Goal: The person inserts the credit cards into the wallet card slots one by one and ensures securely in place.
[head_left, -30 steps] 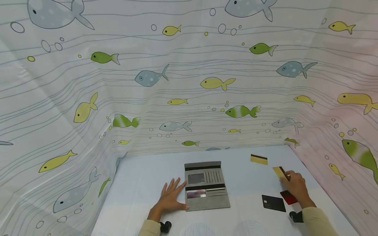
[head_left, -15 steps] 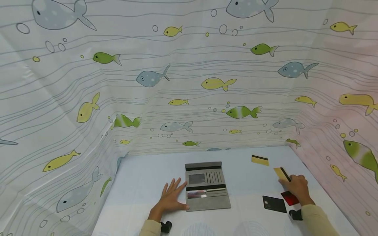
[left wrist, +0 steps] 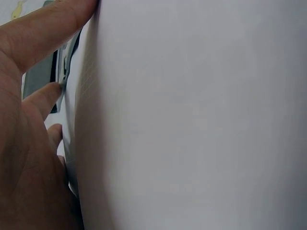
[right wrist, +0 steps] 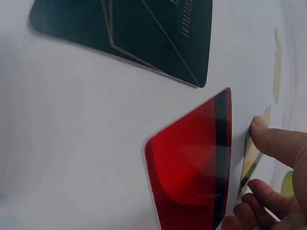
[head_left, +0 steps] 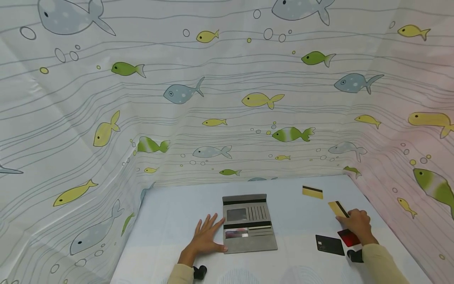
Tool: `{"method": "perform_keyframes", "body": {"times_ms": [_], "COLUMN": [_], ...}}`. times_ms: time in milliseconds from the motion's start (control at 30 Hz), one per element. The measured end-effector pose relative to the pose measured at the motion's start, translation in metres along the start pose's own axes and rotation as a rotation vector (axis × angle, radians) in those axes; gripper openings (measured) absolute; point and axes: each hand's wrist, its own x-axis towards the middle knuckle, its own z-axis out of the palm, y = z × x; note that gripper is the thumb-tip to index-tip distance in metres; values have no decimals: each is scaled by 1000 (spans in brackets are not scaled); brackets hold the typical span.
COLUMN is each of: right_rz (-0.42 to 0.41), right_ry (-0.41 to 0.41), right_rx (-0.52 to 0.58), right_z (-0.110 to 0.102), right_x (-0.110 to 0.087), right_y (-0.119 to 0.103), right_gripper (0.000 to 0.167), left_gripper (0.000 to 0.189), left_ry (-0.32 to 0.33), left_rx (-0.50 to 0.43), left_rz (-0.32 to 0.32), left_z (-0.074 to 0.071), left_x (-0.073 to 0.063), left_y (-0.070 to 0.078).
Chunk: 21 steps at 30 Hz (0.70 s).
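Observation:
A grey wallet [head_left: 252, 247] lies unfolded on the table, with a picture card in its lower left slot. My left hand [head_left: 203, 240] has its fingers spread beside the wallet; thumb and index finger touch its left edge. In the left wrist view the wallet [left wrist: 41, 76] shows only in part behind the fingers. On the right, my right hand [head_left: 358, 225] pinches a gold card [head_left: 334, 208] with a dark stripe by its edges. The right wrist view shows thumb and fingers on opposite edges of that gold card [right wrist: 249, 163]. A red card [right wrist: 187, 158] lies under the right wrist.
A black card [head_left: 330, 245] with a chip lies left of the red one. Farther back rests a second gold card [head_left: 312, 192]. Fish-printed sheeting [head_left: 220, 134] rises behind the table and along both sides. Each wrist wears a small black device.
My right hand's fingers have shifted very slightly at the gold card, which has barely moved. The left hand and the wallet have stayed in place.

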Motion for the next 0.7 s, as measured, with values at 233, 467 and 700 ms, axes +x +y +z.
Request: {"method": "perform_keyframes", "body": {"times_ms": [233,467,700], "right_rz": [10,14,56], "right_ry": [-28,-49,-57], "right_rx": [13,31,64], "right_z": [-1,-5,-6], "right_x": [1,0,1], "right_y": [0,1,3], "right_gripper": [68,76,77], "left_gripper": [108,109,109], "left_ry": [3,11,26], "left_rx": [6,-6,-14], "left_rz": [-7,-2,8], "left_z": [0,1,3], "left_x": [0,-2,-1], "left_y": [0,1,-2]}}
